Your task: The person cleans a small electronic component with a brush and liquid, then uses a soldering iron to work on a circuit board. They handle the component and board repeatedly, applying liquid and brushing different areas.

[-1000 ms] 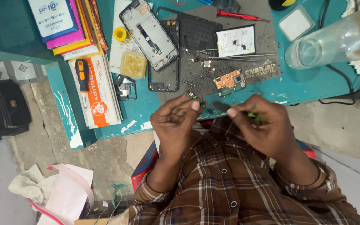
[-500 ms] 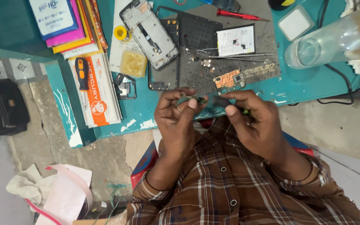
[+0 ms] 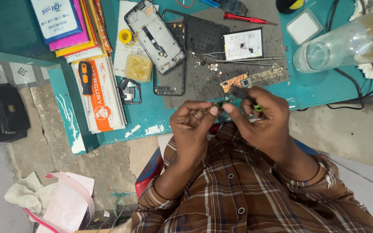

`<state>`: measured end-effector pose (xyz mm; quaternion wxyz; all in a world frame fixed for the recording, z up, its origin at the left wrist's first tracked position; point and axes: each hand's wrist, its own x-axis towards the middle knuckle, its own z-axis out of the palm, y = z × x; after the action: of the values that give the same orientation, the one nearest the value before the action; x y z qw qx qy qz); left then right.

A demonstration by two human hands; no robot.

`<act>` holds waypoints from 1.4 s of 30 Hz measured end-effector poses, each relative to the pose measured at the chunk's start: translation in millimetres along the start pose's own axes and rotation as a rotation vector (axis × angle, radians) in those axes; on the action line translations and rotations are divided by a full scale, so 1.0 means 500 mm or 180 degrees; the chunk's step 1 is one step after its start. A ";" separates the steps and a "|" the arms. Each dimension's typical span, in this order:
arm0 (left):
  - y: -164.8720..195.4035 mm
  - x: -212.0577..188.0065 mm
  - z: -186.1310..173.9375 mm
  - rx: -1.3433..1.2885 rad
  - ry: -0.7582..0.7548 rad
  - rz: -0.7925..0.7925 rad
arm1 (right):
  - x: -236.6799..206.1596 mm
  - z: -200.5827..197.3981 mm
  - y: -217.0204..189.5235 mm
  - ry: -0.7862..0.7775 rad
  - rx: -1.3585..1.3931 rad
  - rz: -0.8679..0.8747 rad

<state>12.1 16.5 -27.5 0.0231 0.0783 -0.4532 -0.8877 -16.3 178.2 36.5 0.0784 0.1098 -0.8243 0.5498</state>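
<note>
head view: clear bottle (image 3: pixel 346 41) lies on its side, contents unclear.
i see left hand (image 3: pixel 193 125) and right hand (image 3: pixel 262 118) pinching a small part (image 3: pixel 217 105), now closer together.

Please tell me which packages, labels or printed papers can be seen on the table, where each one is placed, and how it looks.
Flat packet: top left of the table, on a stack, blue and white.
Stack of sleeves: under that packet, pink, yellow and orange edges.
Long carton: left table edge, white and orange.
Battery label: on the grey mat, rectangular, white with dark print.
</note>
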 end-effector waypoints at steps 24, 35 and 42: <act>-0.027 -0.010 -0.012 -0.0587 0.0197 0.0314 | -0.034 0.029 0.056 0.0165 -0.0222 -0.0584; 0.047 0.012 0.018 0.1912 -0.0857 0.1985 | -0.027 -0.020 0.066 -0.0434 0.1932 0.1016; 0.082 0.009 0.023 0.2822 -0.1190 0.2145 | -0.019 -0.025 0.045 -0.0420 0.1347 0.0978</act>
<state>4.5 1.1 12.0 0.1887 -0.2259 -0.7775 -0.5558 -12.7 199.1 19.1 -0.0845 0.0330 -0.7013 0.7070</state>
